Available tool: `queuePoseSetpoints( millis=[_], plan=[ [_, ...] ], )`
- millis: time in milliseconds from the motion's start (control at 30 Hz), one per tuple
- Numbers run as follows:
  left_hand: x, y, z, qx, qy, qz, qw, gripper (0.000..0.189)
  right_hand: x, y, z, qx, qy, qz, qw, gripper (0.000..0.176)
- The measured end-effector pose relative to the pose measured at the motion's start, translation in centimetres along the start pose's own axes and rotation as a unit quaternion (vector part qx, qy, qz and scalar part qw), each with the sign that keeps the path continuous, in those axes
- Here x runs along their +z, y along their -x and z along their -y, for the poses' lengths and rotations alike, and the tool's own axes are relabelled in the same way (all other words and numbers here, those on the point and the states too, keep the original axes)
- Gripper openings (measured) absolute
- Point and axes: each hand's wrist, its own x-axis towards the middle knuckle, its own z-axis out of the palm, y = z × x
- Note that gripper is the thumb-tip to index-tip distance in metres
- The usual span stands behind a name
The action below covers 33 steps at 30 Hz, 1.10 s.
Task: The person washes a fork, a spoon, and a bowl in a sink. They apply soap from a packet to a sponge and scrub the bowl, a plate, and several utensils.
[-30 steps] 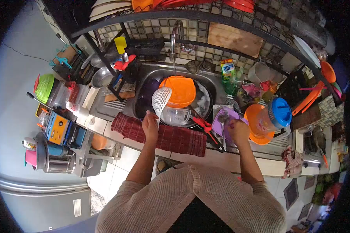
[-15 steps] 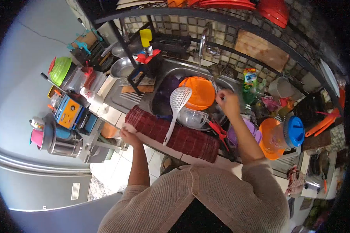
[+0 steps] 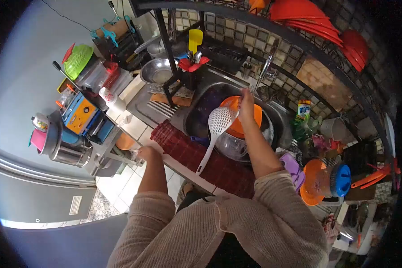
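My right hand (image 3: 245,107) is over the sink (image 3: 198,96), its fingers bent together under the tap (image 3: 268,62); what they hold, if anything, is hidden. Below it sits an orange plastic bowl (image 3: 257,117), partly covered by my hand and wrist. A white slotted skimmer (image 3: 219,121) leans against the bowl, with its handle reaching over a dark red cloth (image 3: 178,145). Under the bowl is a clear container (image 3: 231,148). Beside the counter's front edge, my left hand (image 3: 148,154) hangs low with loosely bent fingers, apparently holding nothing.
A black rack (image 3: 236,13) with red plates (image 3: 306,22) spans above the sink. A metal pan (image 3: 158,71) stands at the left. To the right are a purple container (image 3: 292,172), an orange plate (image 3: 311,196) and a blue-lidded jug (image 3: 339,181).
My right hand has moved from the right side of the orange bowl to above it, by the tap. My left hand stays near the counter edge. The camera view has turned.
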Motion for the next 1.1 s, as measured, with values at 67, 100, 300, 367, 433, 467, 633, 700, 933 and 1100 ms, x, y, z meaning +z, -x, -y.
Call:
queuePoseSetpoints(
  millis=[67,100,300,367,433,467,633,700,933,1100],
  plan=[
    [0.9,1.8,-0.7,0.005,-0.101,-0.072,0.992,0.044,-0.4,1.6,0.8,0.008,0.004,-0.003,1.0,0.03],
    [0.9,3.1,-0.8,0.009,-0.151,-0.106,0.983,0.045,-0.6,2.3,1.1,0.014,-0.001,-0.001,1.0,0.03],
    [1.1,8.2,-3.6,0.068,-0.301,-0.084,0.947,0.047,-2.4,2.2,0.7,-0.015,0.052,0.059,0.997,0.021],
    [1.5,9.0,-4.0,0.035,-0.174,-0.105,0.979,0.046,-2.2,2.6,1.8,0.006,0.054,0.059,0.997,0.019],
    [1.1,3.4,-1.9,0.053,-0.244,-0.094,0.964,0.045,-1.8,3.3,2.6,0.03,0.038,0.064,0.997,0.023],
    [1.0,1.5,-1.1,0.068,-0.314,-0.085,0.943,0.045,-1.5,3.8,3.1,0.029,0.037,0.062,0.997,0.023],
    [0.7,6.9,-3.9,0.075,-0.35,-0.027,0.933,0.041,-1.2,4.7,3.9,0.094,0.026,0.005,0.995,0.052],
    [0.9,7.1,-4.0,0.084,-0.329,-0.041,0.94,0.04,-1.2,4.7,4.0,0.137,0.037,-0.009,0.99,0.055],
    [0.3,-10.0,5.7,0.165,-0.576,-0.031,0.8,0.049,-0.6,5.3,4.2,0.131,0.094,0.032,0.986,0.052],
    [-0.4,-25.2,10.3,0.272,-0.789,0.049,0.548,0.061,-1.9,3.8,1.7,0.125,-0.015,0.067,0.99,0.031]
  ],
)
